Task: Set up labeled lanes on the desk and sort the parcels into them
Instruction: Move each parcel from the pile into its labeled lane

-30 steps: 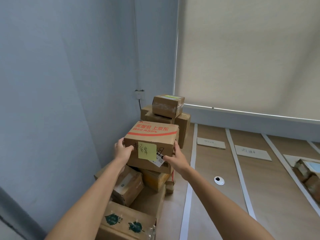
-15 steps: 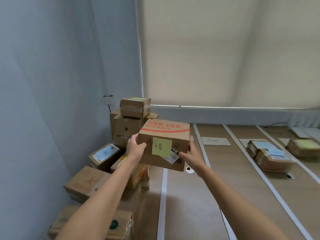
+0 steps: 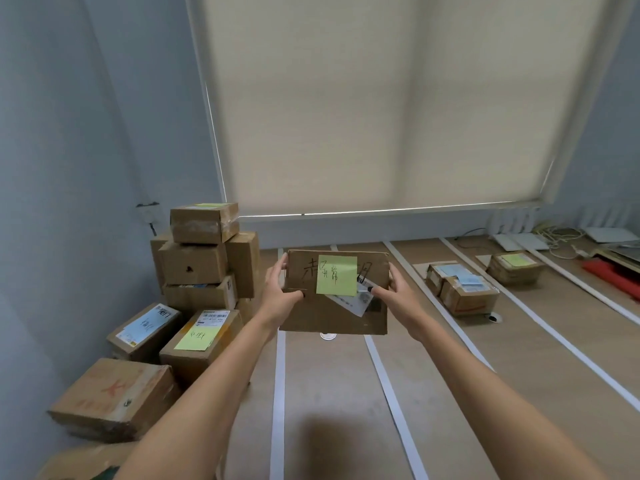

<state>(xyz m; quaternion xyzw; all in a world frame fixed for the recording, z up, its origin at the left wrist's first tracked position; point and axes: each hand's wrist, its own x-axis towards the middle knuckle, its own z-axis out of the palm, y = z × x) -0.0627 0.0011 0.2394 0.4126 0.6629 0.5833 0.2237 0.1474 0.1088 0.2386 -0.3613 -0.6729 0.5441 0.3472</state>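
Pale blue walls and a lowered blind (image 3: 363,98) close the room behind the wooden surface (image 3: 329,410), which white tape strips (image 3: 278,393) already divide into lanes. So the lanes seem to be set up, and I judge the sorting is only partly done: right of the held parcel (image 3: 334,292), three parcels lie in lanes, two of them touching (image 3: 460,289) and one further right (image 3: 516,268), while left of it a big pile of unsorted parcels (image 3: 194,271) stands against the wall. Lane labels I cannot make out at this moment.

Both hands hold the parcel up above the surface, over the tape lines near the pile, with its wide face turned to the camera. On this face sits a yellow sticky note (image 3: 336,275) with handwriting. The left hand (image 3: 280,292) grips the parcel's left edge, thumb on the front face. The right hand (image 3: 391,292) grips the right edge, thumb pressing near a white shipping label (image 3: 353,301). The parcel is between the two grips, which clasp it from both sides. Many parcels remain to sort
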